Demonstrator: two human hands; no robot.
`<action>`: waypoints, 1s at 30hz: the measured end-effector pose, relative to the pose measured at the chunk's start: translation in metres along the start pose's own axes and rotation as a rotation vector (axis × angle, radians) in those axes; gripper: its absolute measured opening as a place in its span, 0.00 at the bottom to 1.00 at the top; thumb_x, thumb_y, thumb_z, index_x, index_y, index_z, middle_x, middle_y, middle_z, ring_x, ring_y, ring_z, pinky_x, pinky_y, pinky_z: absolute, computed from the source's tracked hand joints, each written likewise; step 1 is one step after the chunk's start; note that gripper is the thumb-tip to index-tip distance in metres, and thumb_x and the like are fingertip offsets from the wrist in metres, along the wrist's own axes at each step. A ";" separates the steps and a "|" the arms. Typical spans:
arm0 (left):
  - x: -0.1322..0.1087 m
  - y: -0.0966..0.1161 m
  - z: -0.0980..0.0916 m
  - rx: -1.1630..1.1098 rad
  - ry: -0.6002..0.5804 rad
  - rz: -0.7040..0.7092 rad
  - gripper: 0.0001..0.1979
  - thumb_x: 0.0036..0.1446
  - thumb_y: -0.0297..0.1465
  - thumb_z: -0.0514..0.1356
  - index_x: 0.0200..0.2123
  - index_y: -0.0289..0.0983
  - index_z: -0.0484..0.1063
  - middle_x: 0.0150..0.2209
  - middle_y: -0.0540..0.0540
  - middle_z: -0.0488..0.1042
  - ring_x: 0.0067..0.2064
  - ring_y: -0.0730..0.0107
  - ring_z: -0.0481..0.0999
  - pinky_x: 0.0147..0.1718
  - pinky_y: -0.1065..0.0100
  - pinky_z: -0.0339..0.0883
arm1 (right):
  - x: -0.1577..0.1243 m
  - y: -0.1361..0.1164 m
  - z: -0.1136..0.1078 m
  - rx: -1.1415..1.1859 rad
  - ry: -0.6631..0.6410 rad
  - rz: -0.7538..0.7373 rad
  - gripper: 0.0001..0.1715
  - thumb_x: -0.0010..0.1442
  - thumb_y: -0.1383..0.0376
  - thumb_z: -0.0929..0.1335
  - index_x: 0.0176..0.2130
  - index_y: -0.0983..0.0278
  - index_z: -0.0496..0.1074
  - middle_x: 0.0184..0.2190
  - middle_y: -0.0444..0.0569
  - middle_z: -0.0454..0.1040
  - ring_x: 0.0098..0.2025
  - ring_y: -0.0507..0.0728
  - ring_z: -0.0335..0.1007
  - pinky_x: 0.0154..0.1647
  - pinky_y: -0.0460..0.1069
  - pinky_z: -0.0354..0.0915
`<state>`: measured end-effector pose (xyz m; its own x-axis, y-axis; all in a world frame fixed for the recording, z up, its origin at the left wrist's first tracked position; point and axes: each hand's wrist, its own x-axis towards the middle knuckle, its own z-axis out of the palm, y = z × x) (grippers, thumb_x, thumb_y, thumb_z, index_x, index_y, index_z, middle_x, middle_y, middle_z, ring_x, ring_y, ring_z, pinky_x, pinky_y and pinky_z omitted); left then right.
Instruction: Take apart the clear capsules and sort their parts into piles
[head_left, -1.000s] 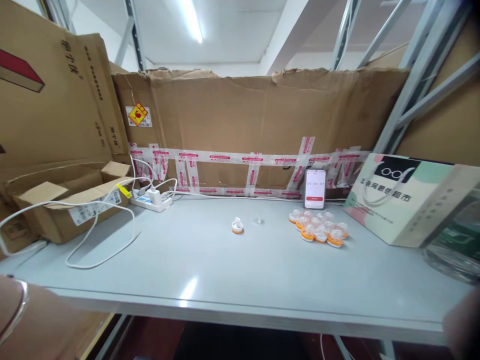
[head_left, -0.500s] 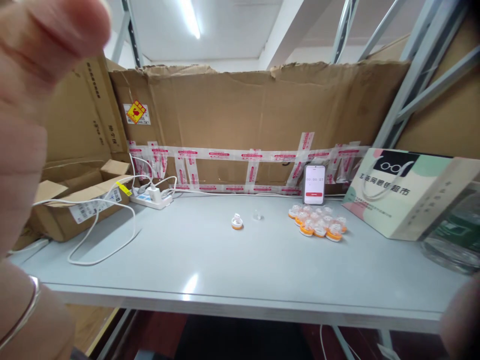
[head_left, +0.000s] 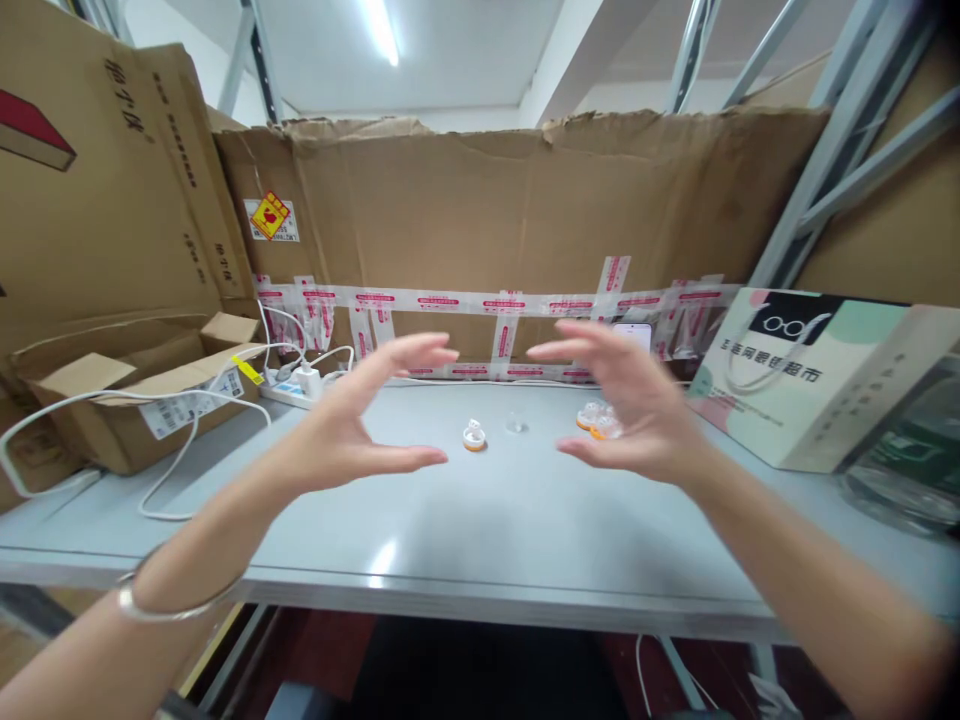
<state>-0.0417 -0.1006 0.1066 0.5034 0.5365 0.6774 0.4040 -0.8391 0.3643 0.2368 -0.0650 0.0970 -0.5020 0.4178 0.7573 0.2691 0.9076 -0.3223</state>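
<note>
Both hands are stretched forward over the grey table (head_left: 510, 530), thumbs apart from fingers. My left hand (head_left: 360, 420) is open and holds nothing, left of a small white figure on an orange-and-white round base (head_left: 474, 436). My right hand (head_left: 630, 405) is open too, in front of a cluster of similar small figures (head_left: 592, 414), most of which it hides. Between the hands, right of the single figure, lies a small clear plastic piece (head_left: 516, 423). A silver bangle (head_left: 176, 610) circles my left wrist.
Behind my right hand stands a phone (head_left: 634, 334), mostly covered. A printed paper bag (head_left: 787, 380) and a large clear bottle (head_left: 911, 460) are on the right. To the left are an opened carton (head_left: 150, 400), a power strip (head_left: 289, 390) and white cables. Taped cardboard (head_left: 555, 220) walls the back.
My left hand has come from close by the camera at the left out over the table. My right hand has reached in from the right edge and now covers part of the figure cluster.
</note>
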 end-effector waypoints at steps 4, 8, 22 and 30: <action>-0.020 -0.069 0.043 -0.022 -0.198 -0.280 0.37 0.45 0.39 0.63 0.57 0.44 0.51 0.56 0.41 0.61 0.56 0.58 0.62 0.51 0.56 0.60 | -0.023 0.057 0.047 0.029 -0.135 0.291 0.37 0.49 0.59 0.70 0.56 0.56 0.55 0.49 0.49 0.68 0.54 0.58 0.60 0.57 0.58 0.53; -0.024 -0.108 0.074 -0.031 -0.282 -0.494 0.38 0.41 0.41 0.64 0.55 0.38 0.56 0.51 0.37 0.65 0.51 0.57 0.66 0.46 0.58 0.62 | -0.037 0.097 0.078 0.052 -0.156 0.486 0.31 0.49 0.60 0.69 0.52 0.61 0.61 0.44 0.52 0.71 0.47 0.56 0.67 0.51 0.55 0.61; -0.003 -0.138 0.130 0.026 -0.179 -0.451 0.16 0.44 0.40 0.60 0.32 0.32 0.69 0.29 0.49 0.67 0.30 0.72 0.65 0.29 0.72 0.58 | -0.020 0.104 0.135 0.015 -0.106 0.620 0.15 0.49 0.60 0.68 0.36 0.67 0.72 0.31 0.49 0.75 0.30 0.52 0.69 0.32 0.46 0.64; -0.006 -0.135 0.132 -0.024 -0.167 -0.445 0.17 0.44 0.41 0.60 0.32 0.33 0.70 0.28 0.50 0.67 0.28 0.74 0.65 0.26 0.73 0.58 | -0.023 0.106 0.138 0.007 -0.075 0.598 0.10 0.50 0.61 0.67 0.31 0.65 0.73 0.30 0.48 0.75 0.31 0.53 0.69 0.34 0.46 0.63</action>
<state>0.0017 0.0214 -0.0309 0.4024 0.8496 0.3409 0.5914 -0.5255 0.6116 0.1634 0.0275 -0.0328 -0.3220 0.8575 0.4013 0.5176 0.5143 -0.6838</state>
